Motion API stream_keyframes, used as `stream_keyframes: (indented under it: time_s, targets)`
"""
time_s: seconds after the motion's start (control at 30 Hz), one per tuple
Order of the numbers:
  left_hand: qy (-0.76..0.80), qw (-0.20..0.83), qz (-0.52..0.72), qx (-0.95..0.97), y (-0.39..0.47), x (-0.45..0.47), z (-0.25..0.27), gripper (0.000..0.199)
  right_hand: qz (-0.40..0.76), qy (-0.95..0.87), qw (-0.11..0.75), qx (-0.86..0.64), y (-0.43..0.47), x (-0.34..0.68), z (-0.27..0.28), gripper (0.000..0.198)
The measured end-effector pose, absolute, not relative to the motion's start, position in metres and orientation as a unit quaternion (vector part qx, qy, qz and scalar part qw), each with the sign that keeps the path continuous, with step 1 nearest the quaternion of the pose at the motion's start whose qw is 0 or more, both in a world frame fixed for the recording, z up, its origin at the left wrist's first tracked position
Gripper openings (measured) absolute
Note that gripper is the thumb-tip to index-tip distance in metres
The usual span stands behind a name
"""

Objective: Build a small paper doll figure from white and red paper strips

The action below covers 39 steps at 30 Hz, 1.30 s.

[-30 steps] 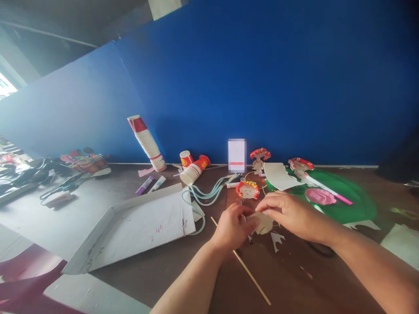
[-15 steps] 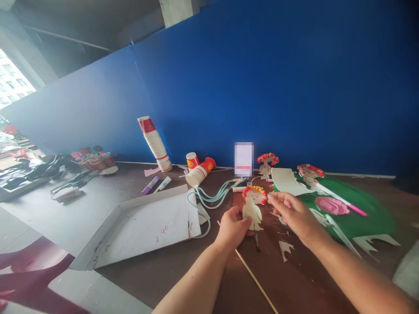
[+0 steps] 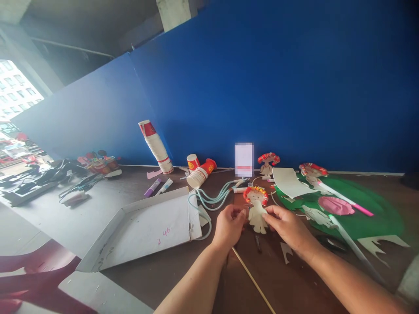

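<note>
A cream paper doll (image 3: 258,218) with a red-and-yellow frilled headpiece (image 3: 256,192) is upright in front of me. My right hand (image 3: 288,224) pinches its right edge between thumb and fingers. Close by its left edge, my left hand (image 3: 229,226) has thumb and index finger pressed together; I cannot make out what is between them. A thin wooden stick (image 3: 251,279) lies on the table, its upper end running to beneath my left hand. Just below the doll is a dark, thin pen-like object (image 3: 258,243).
To the left lies a shallow white box (image 3: 140,231). Paper cups (image 3: 159,152) lean stacked by the blue partition (image 3: 262,87). At right, a green sheet (image 3: 369,205) carries paper cutouts, markers (image 3: 352,203) and a pink paper piece (image 3: 336,205). Pale blue cables (image 3: 214,200) curl behind my hands.
My right hand has come down from beside the headpiece to the doll's right edge. My left hand has slid off the doll's front to its left side. The doll now faces me more squarely.
</note>
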<state>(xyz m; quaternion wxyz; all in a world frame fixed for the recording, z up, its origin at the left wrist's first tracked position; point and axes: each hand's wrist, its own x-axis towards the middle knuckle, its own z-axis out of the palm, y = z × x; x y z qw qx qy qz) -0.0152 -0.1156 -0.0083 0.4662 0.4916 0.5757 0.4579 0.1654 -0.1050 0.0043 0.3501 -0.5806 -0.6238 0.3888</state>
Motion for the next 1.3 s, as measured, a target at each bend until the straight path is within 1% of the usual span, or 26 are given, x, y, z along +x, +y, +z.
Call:
stream_keyframes:
  time_s: [0.13,0.23,0.33,0.4,0.47,0.57,0.63,0.73,0.83,0.93,1.03,1.3]
  targets:
    - [0.596,0.444,0.456,0.489,-0.111,-0.021,-0.006,0.010,0.381,-0.619,0.352,-0.589,-0.104,0.167,0.003,0.027]
    - [0.614,0.411,0.443,0.507,-0.110,-0.019,0.003,0.011,0.390,-0.621,0.356,-0.580,-0.103,0.167,0.002,0.029]
    - [0.618,0.371,0.433,0.541,-0.108,-0.014,0.012,0.014,0.398,-0.617,0.359,-0.576,-0.103,0.167,0.001,0.035]
    - [0.609,0.389,0.420,0.549,-0.105,-0.009,0.015,0.018,0.400,-0.613,0.363,-0.576,-0.104,0.166,0.001,0.039]
    - [0.601,0.410,0.412,0.549,-0.101,-0.004,0.014,0.017,0.406,-0.610,0.369,-0.572,-0.105,0.165,0.002,0.040]
    - [0.587,0.428,0.437,0.530,-0.095,0.003,0.007,0.009,0.421,-0.612,0.378,-0.553,-0.106,0.165,0.001,0.038]
    - [0.571,0.464,0.460,0.497,-0.091,0.006,0.003,0.009,0.422,-0.617,0.381,-0.544,-0.106,0.165,0.000,0.037]
    - [0.534,0.522,0.494,0.445,-0.090,0.007,0.000,0.016,0.417,-0.622,0.381,-0.543,-0.106,0.166,-0.002,0.037]
    - [0.505,0.554,0.515,0.416,-0.091,0.006,-0.001,0.027,0.413,-0.629,0.382,-0.537,-0.106,0.165,0.000,0.037]
    - [0.491,0.568,0.522,0.405,-0.092,0.004,-0.004,0.035,0.396,-0.638,0.395,-0.529,-0.107,0.164,0.003,0.035]
    - [0.490,0.570,0.522,0.403,-0.093,0.003,-0.005,0.039,0.375,-0.639,0.403,-0.538,-0.108,0.163,0.005,0.035]
    - [0.475,0.592,0.502,0.415,-0.097,0.001,-0.002,0.032,0.350,-0.634,0.403,-0.559,-0.109,0.163,0.005,0.032]
